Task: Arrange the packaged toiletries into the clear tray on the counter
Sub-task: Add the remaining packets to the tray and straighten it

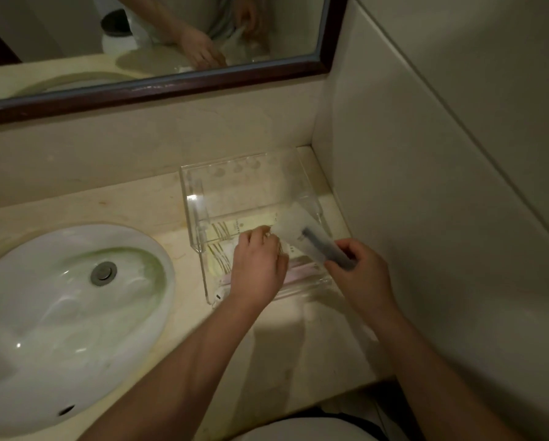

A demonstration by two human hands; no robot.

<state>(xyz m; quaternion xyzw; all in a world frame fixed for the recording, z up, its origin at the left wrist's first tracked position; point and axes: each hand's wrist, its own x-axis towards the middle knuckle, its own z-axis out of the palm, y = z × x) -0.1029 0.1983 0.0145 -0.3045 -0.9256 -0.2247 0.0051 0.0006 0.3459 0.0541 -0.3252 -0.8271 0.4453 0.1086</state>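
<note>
Packets lie flat in the front half of the tray (200, 198), which sits in the back right corner of the counter (314, 338), right of the sink (44, 313). A pale yellow packet (222, 230) with brown lines shows at the tray's left; a pink one (298, 275) lies near its front edge.

The left hand (257, 268) rests palm down over these packets, its fingertips (263, 232) bent and pressing on them, apparently pinning or nudging them flat; what lies under the palm is hidden. The right hand (359, 275) pinches the near end of a frosted sachet (295, 230) between thumb and fingers. The sachet tilts up and away over the tray's right side, and a dark slim item (324, 249) inside it is too blurred to name.

Such sachets are likely light, thin and slippery, the film soft while the contents give some stiffness. Gripping the end over the stiff item, as now, seems the surest hold; the empty film alone would flop. Laying it low and flat beside the others should stop it sliding on them.
</note>
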